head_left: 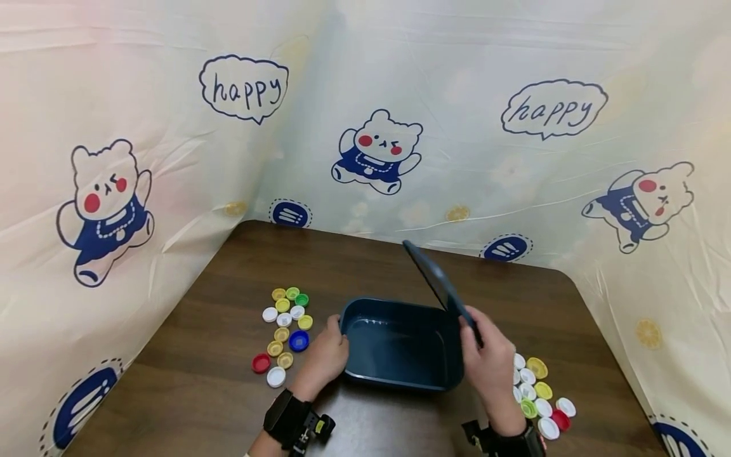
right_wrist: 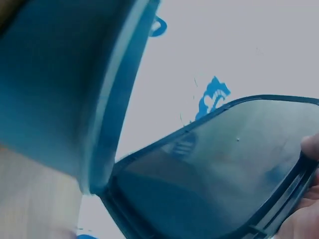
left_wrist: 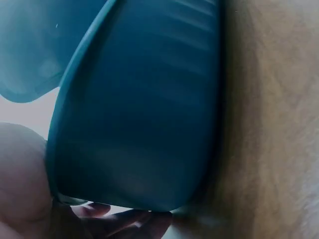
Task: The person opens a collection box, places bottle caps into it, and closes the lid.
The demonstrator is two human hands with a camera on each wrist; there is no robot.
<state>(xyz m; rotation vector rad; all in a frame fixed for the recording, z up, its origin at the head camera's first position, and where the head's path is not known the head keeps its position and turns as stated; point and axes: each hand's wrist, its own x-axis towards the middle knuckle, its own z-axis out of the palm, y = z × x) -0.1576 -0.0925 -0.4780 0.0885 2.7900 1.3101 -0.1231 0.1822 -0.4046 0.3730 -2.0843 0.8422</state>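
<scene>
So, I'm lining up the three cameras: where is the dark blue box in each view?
Head: box just right of lower centre.
Left wrist: box wall fills the middle, from the top edge to near the bottom.
Right wrist: box at upper left.
Shared landmark: wooden tabletop, along the right in left wrist, lower left in right wrist.

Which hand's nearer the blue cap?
Left. The left hand, gripping the left end of the box, is just right of the blue cap. The right hand is farther off, holding the lid at the opposite end.
</scene>
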